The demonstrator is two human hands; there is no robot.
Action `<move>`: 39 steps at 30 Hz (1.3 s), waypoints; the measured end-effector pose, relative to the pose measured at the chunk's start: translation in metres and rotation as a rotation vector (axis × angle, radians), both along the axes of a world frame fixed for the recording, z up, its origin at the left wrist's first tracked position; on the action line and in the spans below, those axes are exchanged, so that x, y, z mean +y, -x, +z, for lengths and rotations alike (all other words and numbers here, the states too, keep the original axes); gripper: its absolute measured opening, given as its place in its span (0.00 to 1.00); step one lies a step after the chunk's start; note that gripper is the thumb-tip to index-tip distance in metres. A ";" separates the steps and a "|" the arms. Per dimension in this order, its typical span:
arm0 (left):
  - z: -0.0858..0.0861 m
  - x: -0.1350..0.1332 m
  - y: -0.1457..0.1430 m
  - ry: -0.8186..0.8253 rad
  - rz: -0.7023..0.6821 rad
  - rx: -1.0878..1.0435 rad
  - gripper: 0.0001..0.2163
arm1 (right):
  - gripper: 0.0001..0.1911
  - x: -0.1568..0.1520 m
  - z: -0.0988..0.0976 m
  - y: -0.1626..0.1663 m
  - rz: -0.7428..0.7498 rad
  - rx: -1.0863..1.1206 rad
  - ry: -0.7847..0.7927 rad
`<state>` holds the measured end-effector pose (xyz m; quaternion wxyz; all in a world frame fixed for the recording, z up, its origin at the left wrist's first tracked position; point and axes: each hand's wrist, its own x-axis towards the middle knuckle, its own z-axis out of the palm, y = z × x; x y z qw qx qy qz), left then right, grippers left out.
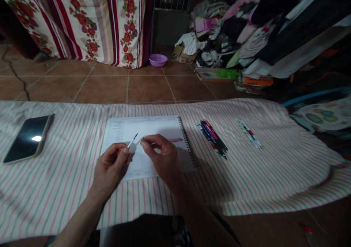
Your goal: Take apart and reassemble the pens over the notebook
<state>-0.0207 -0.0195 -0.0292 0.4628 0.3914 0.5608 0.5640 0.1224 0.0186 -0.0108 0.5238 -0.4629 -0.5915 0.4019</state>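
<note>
My left hand [113, 161] pinches a pen refill [133, 140], a thin white tube with a dark tip that slants up to the right. Just right of it, my right hand [162, 154] has thumb and forefinger pressed together on something small, too fine to make out. Both hands are above an open spiral notebook [153, 124] with white pages and printed lines along its edges. On the page, a pink pen part [174, 140] lies partly hidden behind my right hand.
Several pens [212, 137] lie bunched right of the notebook, and more slim pens [249, 133] farther right. A phone [27, 139] rests at the left on the striped cloth [71, 181]. Beyond are a purple basin [158, 60], a floral curtain [109, 24] and piled clothes [211, 24].
</note>
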 end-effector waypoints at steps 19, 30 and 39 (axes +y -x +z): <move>-0.006 -0.003 0.006 -0.003 -0.024 -0.009 0.08 | 0.03 -0.002 -0.004 -0.004 0.020 -0.292 -0.272; 0.002 -0.007 0.019 -0.076 -0.023 0.569 0.08 | 0.05 0.002 -0.010 -0.012 0.006 -0.574 -0.490; 0.006 -0.011 0.028 -0.283 -0.179 0.938 0.07 | 0.05 0.005 -0.015 -0.023 0.034 -0.753 -0.482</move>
